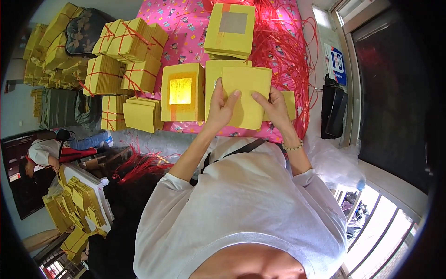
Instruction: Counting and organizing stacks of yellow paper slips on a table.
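Observation:
A stack of plain yellow paper [247, 80] is held up between my two hands. My left hand [222, 108] grips its left edge, thumb on the front face. On the opposite edge my right hand [275, 109] has its thumb pressed on the face too; the other fingers are mostly hidden behind. Partly covered by the held stack is another yellow paper pile [213, 71]. Just left of it stands a yellow stack with a shiny gold square [169, 69]. Farther back rises a taller yellow stack with a grey square [216, 16]. Right of my right hand lies more yellow paper [289, 103].
The table has a pink patterned cover [183, 35]. Yellow bundles tied with red ribbon [103, 74] are piled at the left. Loose red ribbon [278, 51] spreads over the right side. At lower left, a person [46, 151] is beside a white table with yellow paper [83, 195].

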Motion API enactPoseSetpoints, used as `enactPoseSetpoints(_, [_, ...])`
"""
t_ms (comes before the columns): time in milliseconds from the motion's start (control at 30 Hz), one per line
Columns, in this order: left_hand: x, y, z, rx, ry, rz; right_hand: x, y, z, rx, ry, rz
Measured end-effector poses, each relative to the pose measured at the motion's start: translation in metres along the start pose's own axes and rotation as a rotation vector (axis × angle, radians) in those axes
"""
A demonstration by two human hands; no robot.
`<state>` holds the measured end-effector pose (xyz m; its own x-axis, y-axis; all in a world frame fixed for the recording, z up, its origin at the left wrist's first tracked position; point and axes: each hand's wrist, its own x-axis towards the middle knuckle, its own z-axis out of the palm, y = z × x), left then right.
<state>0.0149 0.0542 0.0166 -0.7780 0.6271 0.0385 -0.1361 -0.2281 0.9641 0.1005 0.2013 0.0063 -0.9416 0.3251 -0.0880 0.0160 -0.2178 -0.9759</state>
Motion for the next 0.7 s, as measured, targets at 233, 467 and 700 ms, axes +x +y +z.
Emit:
enactPoseSetpoints(233, [-0.003,0.013,0.005,-0.017,0.024,-0.059,0.003,-0.012,0.000,0.039,0.037,0.053])
enactPoseSetpoints(467, [-0.002,0.010,0.002,-0.020,-0.012,-0.091,0.008,-0.026,0.010,0.108,0.173,-0.023])
enactPoseSetpoints(700, [0.002,0.009,0.002,0.012,-0.011,-0.094,0.014,-0.027,-0.002,0.033,0.156,0.026])
